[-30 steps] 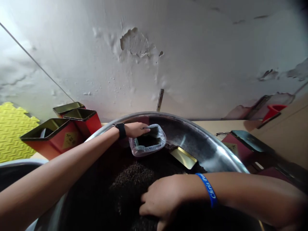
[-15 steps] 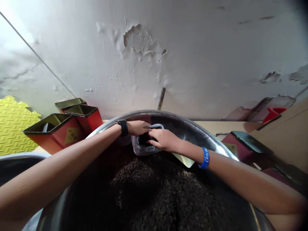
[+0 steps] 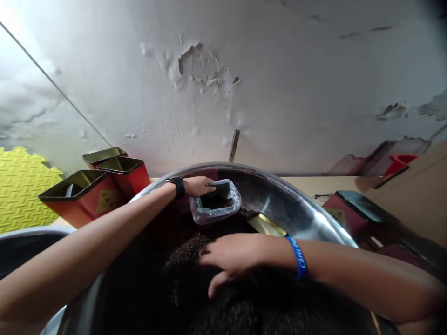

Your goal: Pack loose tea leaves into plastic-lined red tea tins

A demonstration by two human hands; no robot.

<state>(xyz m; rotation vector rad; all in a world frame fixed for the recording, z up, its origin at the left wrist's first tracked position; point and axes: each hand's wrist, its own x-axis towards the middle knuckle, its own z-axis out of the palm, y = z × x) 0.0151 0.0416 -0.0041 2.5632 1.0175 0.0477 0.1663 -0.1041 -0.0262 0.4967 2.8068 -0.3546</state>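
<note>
A big round metal basin (image 3: 293,195) holds a heap of dark, dry loose leaves (image 3: 190,249) that look like tea. Inside it, near the far rim, stands a container lined with a clear plastic bag (image 3: 216,216), with dark leaves in it. My left hand (image 3: 198,185) grips the left far edge of this bag-lined container, its fingers closed at the rim. Lower down, my right hand (image 3: 233,253) reaches palm down into the heap, thumb spread away from the fingers; its fingertips partly sink among the leaves. Just beyond my right wrist lies a gold-coloured metal lid (image 3: 267,225).
Several open red tins (image 3: 82,193) stand left of the basin, beside a yellow foam mat (image 3: 26,190). More dark red tins (image 3: 352,211) are at the right. A second basin (image 3: 31,242) sits at lower left. Behind rises a peeling wall (image 3: 289,83).
My right hand has left the mouth of the bag-lined container and come down toward me into the leaves. My left hand stays on the container's edge.
</note>
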